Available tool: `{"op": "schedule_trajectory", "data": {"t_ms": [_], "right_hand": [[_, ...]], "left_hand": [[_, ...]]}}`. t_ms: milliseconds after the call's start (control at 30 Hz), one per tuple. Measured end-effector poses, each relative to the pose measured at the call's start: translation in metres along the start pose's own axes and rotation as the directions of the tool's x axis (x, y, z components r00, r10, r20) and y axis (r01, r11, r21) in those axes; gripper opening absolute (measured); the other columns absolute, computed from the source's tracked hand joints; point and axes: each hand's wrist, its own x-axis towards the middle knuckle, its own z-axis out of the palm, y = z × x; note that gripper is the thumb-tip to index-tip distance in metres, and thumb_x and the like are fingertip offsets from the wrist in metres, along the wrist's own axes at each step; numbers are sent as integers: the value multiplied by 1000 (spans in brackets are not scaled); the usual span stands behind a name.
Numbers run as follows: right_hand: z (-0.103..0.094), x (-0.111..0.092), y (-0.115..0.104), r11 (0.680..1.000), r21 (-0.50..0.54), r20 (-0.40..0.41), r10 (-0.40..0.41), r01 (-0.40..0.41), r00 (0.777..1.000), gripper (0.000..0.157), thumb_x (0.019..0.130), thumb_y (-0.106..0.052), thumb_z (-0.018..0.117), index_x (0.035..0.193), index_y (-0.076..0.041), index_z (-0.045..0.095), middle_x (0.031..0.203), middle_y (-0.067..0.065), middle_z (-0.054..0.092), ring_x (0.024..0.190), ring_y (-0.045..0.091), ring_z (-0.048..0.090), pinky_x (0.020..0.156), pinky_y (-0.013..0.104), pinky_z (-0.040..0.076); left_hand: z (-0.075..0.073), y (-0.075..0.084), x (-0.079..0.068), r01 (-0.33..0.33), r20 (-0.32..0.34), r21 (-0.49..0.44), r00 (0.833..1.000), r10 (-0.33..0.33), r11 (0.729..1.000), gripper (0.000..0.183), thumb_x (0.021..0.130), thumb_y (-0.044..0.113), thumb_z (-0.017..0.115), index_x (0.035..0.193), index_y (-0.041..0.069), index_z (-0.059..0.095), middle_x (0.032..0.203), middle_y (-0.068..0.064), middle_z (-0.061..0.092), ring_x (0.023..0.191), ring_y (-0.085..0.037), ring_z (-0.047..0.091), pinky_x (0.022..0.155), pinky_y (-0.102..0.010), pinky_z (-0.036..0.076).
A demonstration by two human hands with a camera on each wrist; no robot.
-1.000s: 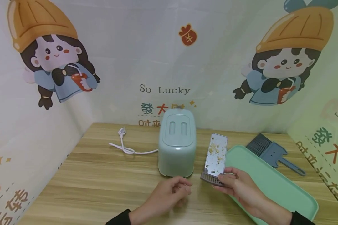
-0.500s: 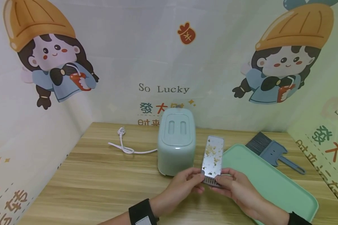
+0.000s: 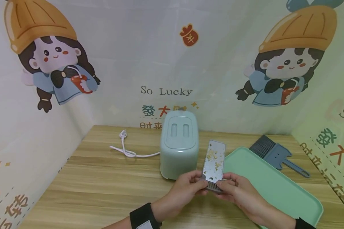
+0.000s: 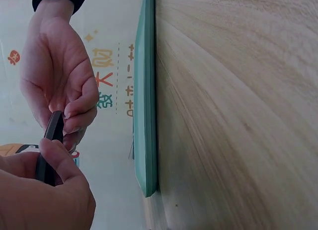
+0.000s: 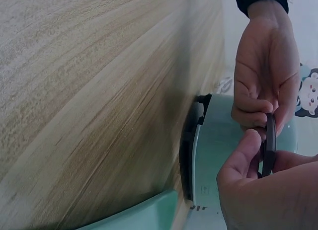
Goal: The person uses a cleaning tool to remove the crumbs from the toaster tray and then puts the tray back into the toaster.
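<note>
The person's 2 hands meet at the dark slotted handle [image 3: 213,187] of a narrow metal crumb tray [image 3: 208,169]. The left hand [image 3: 184,187] pinches the left end between thumb and fingers, the right hand [image 3: 242,190] the right end; neither has a free finger gap. Gripping only there probably leaves the crumbs [image 3: 212,155] on the plate undisturbed, and 2 grips presumably resist tipping. Both wrist views show the handle raised off the wooden table [image 3: 97,190]; exact levelness I cannot tell.

Beyond the right hand lies a green tray [image 3: 278,190], angled, its bare surface within easy reach. The toaster [image 3: 179,163] stands upright to the left, lid on, perhaps against dust. Farther right, a blue brush [image 3: 278,155] rests with its handle toward the person, apparently for easy grasping. The knotted cord [image 3: 141,156] ends at an unconnected plug [image 3: 123,134], sensibly leaving the toaster unpowered.
</note>
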Motion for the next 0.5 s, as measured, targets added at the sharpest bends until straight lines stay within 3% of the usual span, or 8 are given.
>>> {"op": "schedule_trajectory", "data": {"t_ms": [200, 367, 433, 500], "right_hand": [[-11, -2, -5, 998, -63, 27, -21, 22, 999, 54, 97, -27, 57, 131, 10, 38, 111, 17, 59, 97, 26, 61, 82, 36, 54], [-39, -3, -15, 984, -164, -12, -76, 73, 997, 52, 97, -32, 56, 131, 6, 42, 113, 19, 60, 100, 32, 61, 85, 37, 53], [-58, -1, -18, 945, -297, -30, -151, 135, 988, 46, 98, -31, 56, 127, 3, 47, 111, 17, 62, 98, 31, 62, 83, 36, 54], [-83, 2, -19, 841, -501, -37, -259, 206, 965, 38, 99, -31, 55, 123, -2, 52, 107, 13, 64, 93, 28, 64, 77, 35, 56]], "left_hand": [[0, 3, -3, -9, 2, -20, 1000, 9, 1000, 25, 91, 10, 63, 115, 2, 60, 98, -8, 63, 85, -16, 62, 77, -29, 54], [-1, 5, -5, 2, 12, -29, 1000, -2, 1000, 24, 91, 8, 62, 114, 2, 60, 97, -9, 62, 83, -16, 62, 77, -29, 54], [-2, 6, -6, 8, 16, -30, 1000, -8, 1000, 24, 91, 8, 62, 114, 2, 60, 97, -9, 62, 83, -16, 62, 77, -29, 54], [-2, 6, -7, 11, 17, -29, 1000, -10, 1000, 24, 91, 7, 62, 114, 2, 60, 97, -9, 62, 82, -16, 62, 77, -29, 54]]}}
